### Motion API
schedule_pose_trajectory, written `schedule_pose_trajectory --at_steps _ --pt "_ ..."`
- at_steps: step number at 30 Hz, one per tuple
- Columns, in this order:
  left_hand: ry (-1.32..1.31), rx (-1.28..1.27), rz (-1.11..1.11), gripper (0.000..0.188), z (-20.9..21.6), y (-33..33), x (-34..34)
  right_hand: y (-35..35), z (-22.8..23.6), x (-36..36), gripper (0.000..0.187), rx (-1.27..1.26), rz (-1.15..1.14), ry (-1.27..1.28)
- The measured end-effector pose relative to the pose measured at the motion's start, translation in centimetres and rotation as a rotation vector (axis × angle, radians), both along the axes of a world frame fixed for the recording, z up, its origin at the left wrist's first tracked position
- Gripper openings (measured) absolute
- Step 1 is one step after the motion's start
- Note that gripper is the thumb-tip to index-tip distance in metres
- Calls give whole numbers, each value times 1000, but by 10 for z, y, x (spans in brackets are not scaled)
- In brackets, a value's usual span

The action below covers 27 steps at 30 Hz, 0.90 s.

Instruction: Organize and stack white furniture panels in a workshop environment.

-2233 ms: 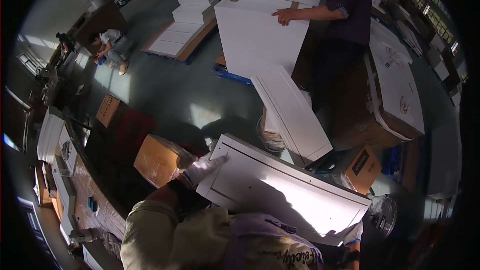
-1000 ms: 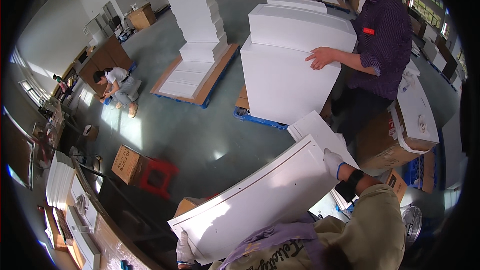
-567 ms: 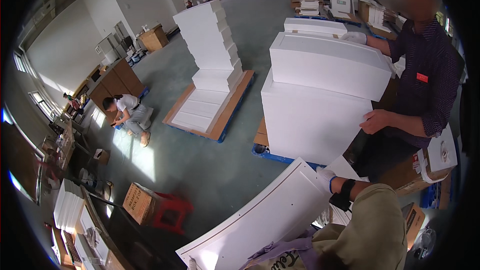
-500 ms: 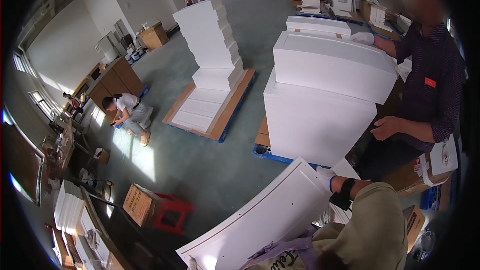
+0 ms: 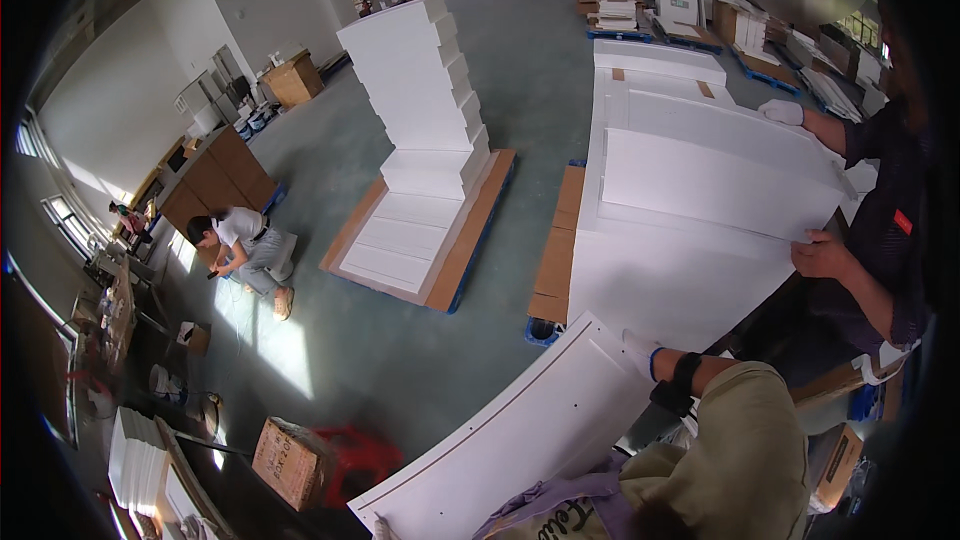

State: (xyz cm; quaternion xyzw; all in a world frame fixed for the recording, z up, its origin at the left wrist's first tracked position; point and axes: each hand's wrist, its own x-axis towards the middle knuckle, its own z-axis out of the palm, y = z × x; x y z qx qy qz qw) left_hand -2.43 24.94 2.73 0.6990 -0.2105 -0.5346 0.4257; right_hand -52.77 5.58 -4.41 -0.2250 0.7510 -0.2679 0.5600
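A long white panel (image 5: pixel 520 420) with small drilled holes slants across in front of my body. My right hand (image 5: pixel 641 352), in a white glove, grips its upper right edge. At the panel's lower left end, my left hand (image 5: pixel 382 530) shows only gloved fingertips pressed on the face; the rest is cut off by the frame. Beyond the panel stands a tall stack of white panels (image 5: pixel 680 250). A co-worker's gloved hand (image 5: pixel 782 113) rests at the far side of that stack. The co-worker's bare hand (image 5: pixel 822 256) touches the right edge of an upper panel.
Another stepped stack of white panels (image 5: pixel 410 90) stands on a cardboard-covered pallet (image 5: pixel 497 202). A person (image 5: pixel 250 250) crouches at the left. Nearer are a cardboard box (image 5: pixel 290 460) and a red plastic stool (image 5: pixel 360 455). More white boards (image 5: pixel 135 460) lean at the lower left.
The view has shifted, and the right stack appears farther right. The co-worker's bare hand has come up to the panel edge. My hands keep their hold on the white panel.
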Motion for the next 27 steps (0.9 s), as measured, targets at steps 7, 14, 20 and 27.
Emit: schedule_pose_trajectory --at_steps 7,14,20,27 --pt "65 -36 57 57 10 -96 84 -85 -13 66 62 46 153 332" --pt "-10 -106 157 50 11 -176 133 -149 43 120 59 80 132 270" --pt "89 -52 221 50 -2 -254 166 -246 31 154 58 111 26 156" --pt "20 20 210 48 10 -370 185 -399 -86 130 56 14 164 31"
